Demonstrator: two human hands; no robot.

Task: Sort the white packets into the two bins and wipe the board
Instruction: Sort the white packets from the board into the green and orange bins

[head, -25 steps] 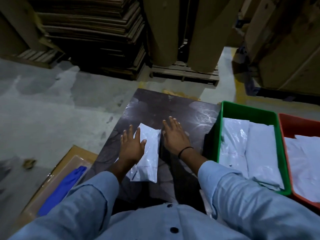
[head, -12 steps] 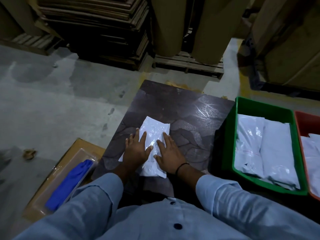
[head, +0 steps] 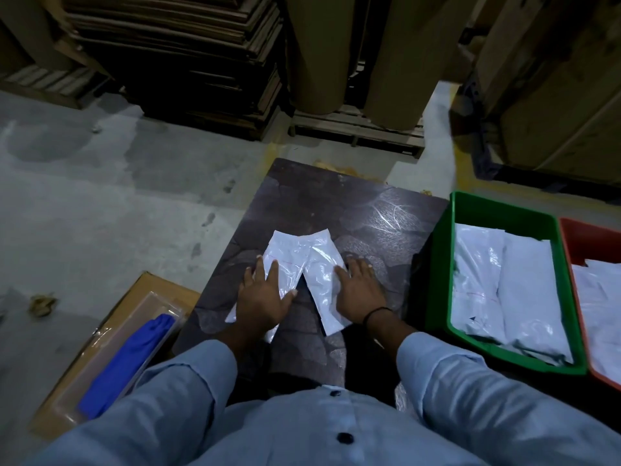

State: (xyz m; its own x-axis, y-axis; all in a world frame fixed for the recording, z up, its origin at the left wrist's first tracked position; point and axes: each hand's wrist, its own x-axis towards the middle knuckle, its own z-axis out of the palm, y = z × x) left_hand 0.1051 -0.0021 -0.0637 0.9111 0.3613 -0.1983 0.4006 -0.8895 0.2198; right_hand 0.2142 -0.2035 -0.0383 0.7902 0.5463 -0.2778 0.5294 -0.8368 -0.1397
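Two white packets lie on the dark board (head: 336, 203), fanned apart at their near ends. My left hand (head: 263, 297) presses flat on the left packet (head: 285, 253), fingers spread. My right hand (head: 359, 290) presses flat on the right packet (head: 322, 277), its fingers partly on the board. A green bin (head: 440, 264) stands at the board's right with white packets inside. Beside it at the frame's right edge is a red bin (head: 571, 243), also holding white packets.
A cardboard box (head: 141, 290) with a clear tray and a blue cloth (head: 124, 361) lies on the floor left of the board. Stacked cardboard sheets, brown rolls on a wooden pallet (head: 356, 129) and large cartons stand behind. Grey concrete floor stretches to the left.
The single stack under my hands has been spread into two separate packets. My right hand moved right with one, my left stayed on the other. The view shifted slightly.
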